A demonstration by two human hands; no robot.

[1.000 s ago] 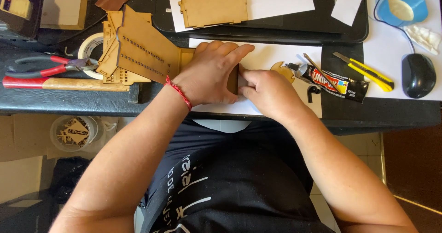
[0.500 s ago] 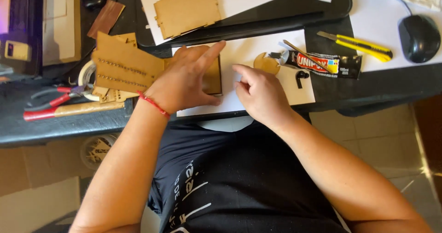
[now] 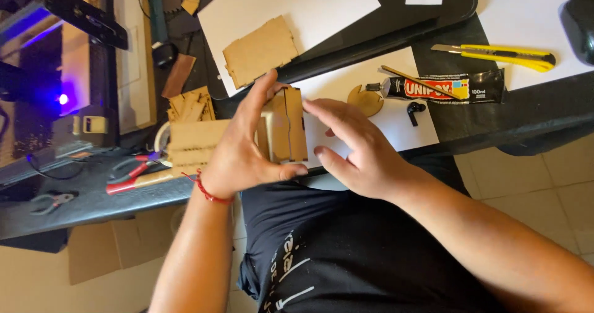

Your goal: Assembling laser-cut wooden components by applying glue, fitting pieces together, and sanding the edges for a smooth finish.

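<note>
My left hand (image 3: 238,149) grips a small box-like assembly of brown fibreboard pieces (image 3: 286,124), thumb along its near edge and fingers over its far side. It is held just above a white sheet (image 3: 383,115) at the desk's front edge. My right hand (image 3: 359,146) is spread open next to the assembly's right side, fingertips close to it, holding nothing. A black and red glue tube (image 3: 442,87) lies to the right on the sheet, with a round fibreboard disc (image 3: 365,100) beside its nozzle.
A yellow utility knife (image 3: 501,54) lies at the back right near a dark computer mouse (image 3: 578,19). A flat fibreboard panel (image 3: 260,52) rests on white paper behind. Red-handled pliers (image 3: 127,170), more cut pieces (image 3: 192,105) and a machine with a blue light (image 3: 62,99) are at the left.
The view has shifted right and down. My left hand has tilted the assembly up and wrapped around it, and my right hand has come off it and spread open.
</note>
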